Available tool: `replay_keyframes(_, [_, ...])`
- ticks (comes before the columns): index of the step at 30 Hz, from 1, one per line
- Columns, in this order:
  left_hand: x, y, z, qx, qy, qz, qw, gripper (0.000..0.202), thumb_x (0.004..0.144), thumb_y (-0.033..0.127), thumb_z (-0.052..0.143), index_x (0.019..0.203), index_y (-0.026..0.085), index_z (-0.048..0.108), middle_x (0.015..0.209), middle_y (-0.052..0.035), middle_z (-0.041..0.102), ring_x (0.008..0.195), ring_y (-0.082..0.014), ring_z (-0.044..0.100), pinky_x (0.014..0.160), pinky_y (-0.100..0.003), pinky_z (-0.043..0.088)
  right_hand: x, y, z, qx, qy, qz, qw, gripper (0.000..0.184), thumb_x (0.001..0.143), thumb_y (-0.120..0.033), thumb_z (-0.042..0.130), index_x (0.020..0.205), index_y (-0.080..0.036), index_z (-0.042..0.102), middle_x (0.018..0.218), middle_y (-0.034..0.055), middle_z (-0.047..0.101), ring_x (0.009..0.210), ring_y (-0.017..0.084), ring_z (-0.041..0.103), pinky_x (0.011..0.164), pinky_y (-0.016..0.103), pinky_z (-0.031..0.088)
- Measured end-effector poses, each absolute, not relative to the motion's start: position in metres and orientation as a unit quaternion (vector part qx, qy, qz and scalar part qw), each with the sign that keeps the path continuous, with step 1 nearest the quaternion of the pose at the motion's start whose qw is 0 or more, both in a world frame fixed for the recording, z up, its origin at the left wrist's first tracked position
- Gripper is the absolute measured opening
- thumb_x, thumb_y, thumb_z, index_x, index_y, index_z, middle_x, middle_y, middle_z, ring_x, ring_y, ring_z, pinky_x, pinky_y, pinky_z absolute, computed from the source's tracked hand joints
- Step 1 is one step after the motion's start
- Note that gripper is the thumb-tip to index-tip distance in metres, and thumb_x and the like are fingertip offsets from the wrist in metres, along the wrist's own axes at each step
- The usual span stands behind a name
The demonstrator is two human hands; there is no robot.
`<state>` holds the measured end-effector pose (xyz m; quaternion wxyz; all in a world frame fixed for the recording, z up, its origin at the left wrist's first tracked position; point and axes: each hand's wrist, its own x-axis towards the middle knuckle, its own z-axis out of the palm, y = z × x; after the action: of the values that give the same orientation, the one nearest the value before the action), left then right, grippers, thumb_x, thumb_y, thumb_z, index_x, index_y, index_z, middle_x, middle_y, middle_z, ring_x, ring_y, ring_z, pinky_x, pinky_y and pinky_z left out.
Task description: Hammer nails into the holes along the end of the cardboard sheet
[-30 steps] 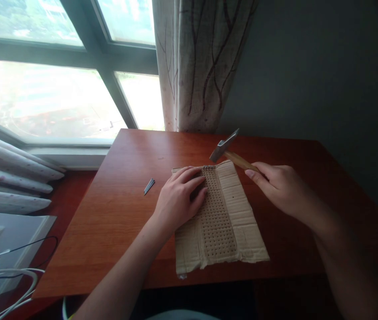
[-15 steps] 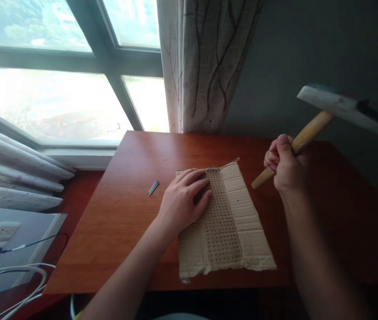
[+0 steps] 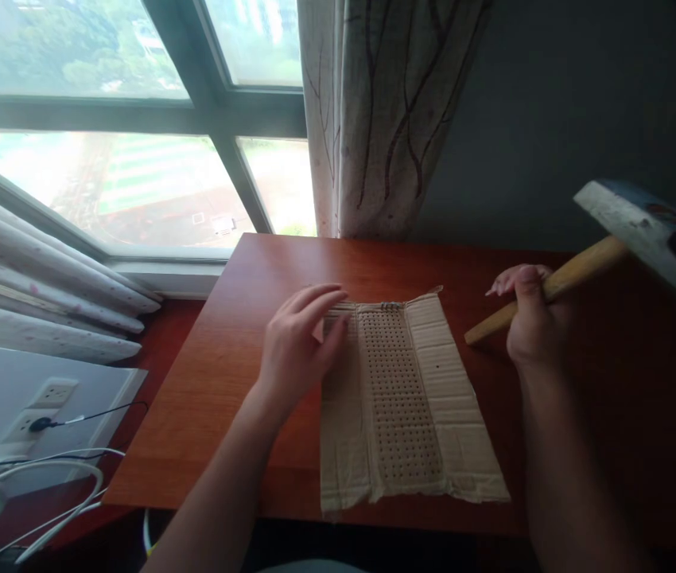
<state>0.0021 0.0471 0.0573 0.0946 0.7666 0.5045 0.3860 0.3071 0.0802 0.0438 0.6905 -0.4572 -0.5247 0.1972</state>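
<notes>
A piece of cardboard with a perforated strip of small holes down its middle lies on the red-brown wooden table. My left hand is at the cardboard's left edge, fingers stretched out and slightly lifted. My right hand is wrapped round the wooden handle of a hammer, raised to the right of the cardboard, its metal head up at the far right.
A window and a patterned curtain stand behind the table, with a dark wall to the right. Left of the table are folded bedding, a white power strip and white cables. The nails seen earlier are hidden behind my left hand.
My right hand swung the hammer up from the cardboard's top edge to the right. My left hand slid left off the perforated strip and lifted its fingers. The view shifted right.
</notes>
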Motion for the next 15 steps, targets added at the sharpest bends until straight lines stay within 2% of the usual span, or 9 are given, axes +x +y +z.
replay_keyframes(2, [-0.022,0.054,0.057,0.729,0.59,0.341,0.066,0.029,0.094,0.034,0.057,0.118,0.022,0.07,0.115,-0.0069,0.074,0.099,-0.023,0.071,0.086,-0.036,0.055,0.309,0.079,0.044,-0.453,-0.53,0.191,0.691,0.041,0.091,-0.048,0.065,0.061,-0.022,0.054,0.065,0.001,0.056,0.066,0.017,0.057,0.068,0.035,0.052])
replay_keyframes(3, [-0.034,0.058,0.056,0.719,0.627,0.293,0.058,0.03,0.093,0.036,0.057,0.116,0.021,0.071,0.111,-0.0069,0.076,0.094,-0.0237,0.072,0.08,-0.035,0.054,0.31,0.078,0.045,-0.451,-0.524,0.215,0.69,0.042,0.091,-0.048,0.064,0.061,-0.022,0.052,0.062,0.0001,0.053,0.061,0.016,0.056,0.063,0.035,0.051])
replay_keyframes(4, [-0.046,0.061,0.053,0.715,0.655,0.238,0.055,0.029,0.092,0.038,0.056,0.111,0.022,0.072,0.108,-0.0067,0.076,0.091,-0.0245,0.072,0.076,-0.034,0.053,0.311,0.077,0.045,-0.45,-0.514,0.246,0.688,0.043,0.091,-0.049,0.064,0.06,-0.023,0.05,0.058,-0.0019,0.048,0.053,0.014,0.051,0.054,0.032,0.048])
replay_keyframes(6, [-0.064,0.066,0.046,0.702,0.696,0.134,0.065,0.028,0.09,0.04,0.056,0.102,0.023,0.074,0.101,-0.0066,0.077,0.089,-0.0267,0.071,0.071,-0.034,0.049,0.312,0.074,0.046,-0.453,-0.491,0.3,0.681,0.046,0.091,-0.052,0.064,0.06,-0.023,0.045,0.051,-0.0058,0.037,0.04,0.01,0.038,0.039,0.026,0.032])
replay_keyframes(7, [-0.07,0.067,0.043,0.697,0.706,0.095,0.075,0.029,0.089,0.042,0.056,0.1,0.023,0.075,0.1,-0.0064,0.078,0.09,-0.0277,0.071,0.07,-0.034,0.048,0.312,0.074,0.046,-0.456,-0.483,0.311,0.68,0.048,0.091,-0.053,0.064,0.06,-0.023,0.043,0.049,-0.0071,0.034,0.037,0.008,0.032,0.037,0.025,0.025])
replay_keyframes(9, [-0.076,0.07,0.039,0.694,0.712,0.044,0.095,0.03,0.089,0.045,0.054,0.095,0.025,0.075,0.099,-0.0059,0.078,0.091,-0.0284,0.071,0.067,-0.033,0.045,0.313,0.073,0.046,-0.461,-0.474,0.311,0.683,0.049,0.089,-0.055,0.065,0.061,-0.022,0.042,0.047,-0.0082,0.031,0.036,0.007,0.027,0.036,0.024,0.018])
replay_keyframes(15, [-0.072,0.076,0.038,0.708,0.697,0.008,0.115,0.032,0.086,0.048,0.053,0.085,0.025,0.074,0.093,-0.0058,0.078,0.083,-0.026,0.068,0.062,-0.031,0.037,0.31,0.074,0.044,-0.47,-0.473,0.296,0.684,0.051,0.089,-0.058,0.065,0.06,-0.023,0.041,0.047,-0.0074,0.033,0.038,0.007,0.029,0.037,0.024,0.02])
